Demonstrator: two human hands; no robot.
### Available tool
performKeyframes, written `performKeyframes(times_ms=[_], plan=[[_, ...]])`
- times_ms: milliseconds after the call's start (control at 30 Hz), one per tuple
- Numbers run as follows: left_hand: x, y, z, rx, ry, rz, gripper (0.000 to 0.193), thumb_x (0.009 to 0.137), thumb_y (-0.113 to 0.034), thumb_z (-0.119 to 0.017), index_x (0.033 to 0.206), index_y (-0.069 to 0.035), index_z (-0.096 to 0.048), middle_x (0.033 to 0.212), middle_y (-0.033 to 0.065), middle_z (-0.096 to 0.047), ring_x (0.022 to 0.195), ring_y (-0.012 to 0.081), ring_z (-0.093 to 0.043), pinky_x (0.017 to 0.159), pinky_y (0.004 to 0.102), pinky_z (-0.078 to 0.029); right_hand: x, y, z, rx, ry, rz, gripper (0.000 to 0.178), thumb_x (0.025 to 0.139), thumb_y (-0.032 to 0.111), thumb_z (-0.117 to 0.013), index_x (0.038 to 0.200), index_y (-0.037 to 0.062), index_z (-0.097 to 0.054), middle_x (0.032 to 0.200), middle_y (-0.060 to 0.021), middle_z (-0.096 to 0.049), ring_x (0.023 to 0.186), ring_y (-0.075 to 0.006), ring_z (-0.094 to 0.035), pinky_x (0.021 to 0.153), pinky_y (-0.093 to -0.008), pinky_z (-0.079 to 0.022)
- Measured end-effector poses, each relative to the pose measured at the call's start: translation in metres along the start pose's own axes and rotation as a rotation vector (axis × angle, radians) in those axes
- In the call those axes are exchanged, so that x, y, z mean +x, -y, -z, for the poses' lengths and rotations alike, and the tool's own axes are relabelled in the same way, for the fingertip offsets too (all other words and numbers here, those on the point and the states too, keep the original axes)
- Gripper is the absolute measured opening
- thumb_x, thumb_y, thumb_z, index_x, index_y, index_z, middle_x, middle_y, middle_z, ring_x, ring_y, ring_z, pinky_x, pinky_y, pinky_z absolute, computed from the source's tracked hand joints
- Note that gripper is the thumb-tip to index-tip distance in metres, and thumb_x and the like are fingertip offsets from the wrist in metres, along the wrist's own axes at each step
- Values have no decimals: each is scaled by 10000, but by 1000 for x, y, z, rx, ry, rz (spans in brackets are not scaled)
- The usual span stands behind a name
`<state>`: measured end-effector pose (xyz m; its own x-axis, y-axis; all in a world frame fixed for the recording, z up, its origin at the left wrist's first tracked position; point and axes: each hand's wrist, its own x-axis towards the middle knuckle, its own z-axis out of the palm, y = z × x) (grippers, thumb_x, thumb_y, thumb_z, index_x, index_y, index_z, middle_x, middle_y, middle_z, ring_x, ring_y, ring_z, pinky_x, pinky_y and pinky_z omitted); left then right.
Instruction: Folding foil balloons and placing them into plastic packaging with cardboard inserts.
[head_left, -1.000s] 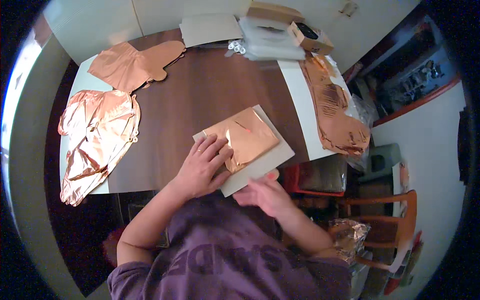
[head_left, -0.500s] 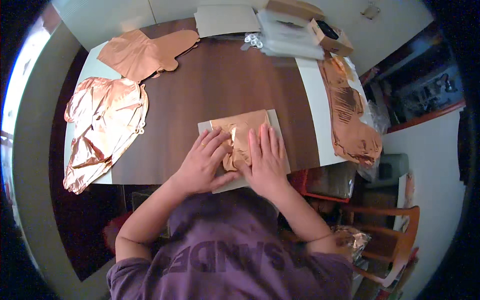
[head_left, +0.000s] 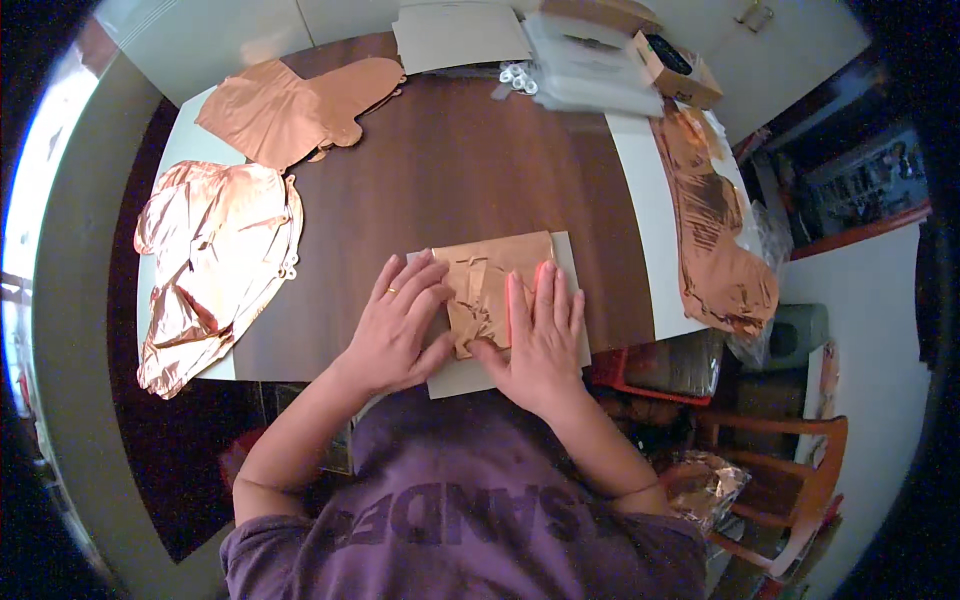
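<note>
A copper-coloured foil balloon (head_left: 480,285), folded into a flat, creased square, lies on a light grey card (head_left: 462,384) at the table's near edge. My right hand (head_left: 540,345) is flat on the right part of the foil, fingers stretched forward and thumb out to the left. Along the left side of the foil rests my left hand (head_left: 398,325), fingers extended and slightly bent, thumb apart. It wears a ring. Neither hand grips anything. The card's right and lower edges show beyond the foil.
Flat foil balloons lie in a shiny pile (head_left: 215,250) at left, a matte pile (head_left: 290,110) at far left and another pile (head_left: 710,220) at right. At the back are grey cards (head_left: 462,35), small white rings (head_left: 517,77), clear plastic bags (head_left: 590,70) and a box (head_left: 680,75).
The foil lies flatter, with more of its surface showing. My left hand has slid left off its middle; my right hand is still pressed on its right part. The whole view has shifted slightly.
</note>
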<state>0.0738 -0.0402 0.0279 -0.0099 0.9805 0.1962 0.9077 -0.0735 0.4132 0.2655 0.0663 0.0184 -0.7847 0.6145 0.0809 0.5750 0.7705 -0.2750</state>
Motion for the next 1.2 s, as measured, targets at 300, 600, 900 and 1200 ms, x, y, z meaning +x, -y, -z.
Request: performKeyframes(times_ms=[300, 600, 900, 1200], plan=[[25, 9, -23, 228, -9, 1, 769, 899, -524, -504, 1436, 7, -359, 1514, 199, -323, 1422, 360, -273, 1155, 521, -186, -1, 18, 6, 32, 37, -73, 935, 846, 555, -589, 1485, -21, -225, 1529, -342, -144, 1426, -500, -129, 1130, -629, -77], [32, -17, -11, 169, -61, 39, 910, 796, -519, -621, 1425, 73, -335, 1478, 260, -347, 1387, 397, -316, 1140, 531, -211, -12, -32, 9, 204, -133, 30, 534, 940, 140, -514, 1413, -44, -352, 1397, -244, -459, 1344, -381, -396, 1121, -563, -238], [10, -15, -26, 163, 46, 87, 984, 848, -661, -511, 1461, 68, -263, 1529, 274, -246, 1432, 414, -216, 1163, 535, -119, -54, -51, 13, 249, -418, -57, 311, 817, 158, -700, 1083, 31, -602, 1080, -138, -611, 958, -323, -581, 839, -415, -467], [9, -23, -20, 122, 30, 82, 947, 844, -595, -556, 1460, 65, -270, 1523, 249, -274, 1430, 395, -234, 1160, 528, -149, -115, -28, -21, 1675, 145, -669, 285, 983, 249, -522, 1125, 3, -550, 915, -112, -658, 745, -199, -623, 646, -334, -498]])
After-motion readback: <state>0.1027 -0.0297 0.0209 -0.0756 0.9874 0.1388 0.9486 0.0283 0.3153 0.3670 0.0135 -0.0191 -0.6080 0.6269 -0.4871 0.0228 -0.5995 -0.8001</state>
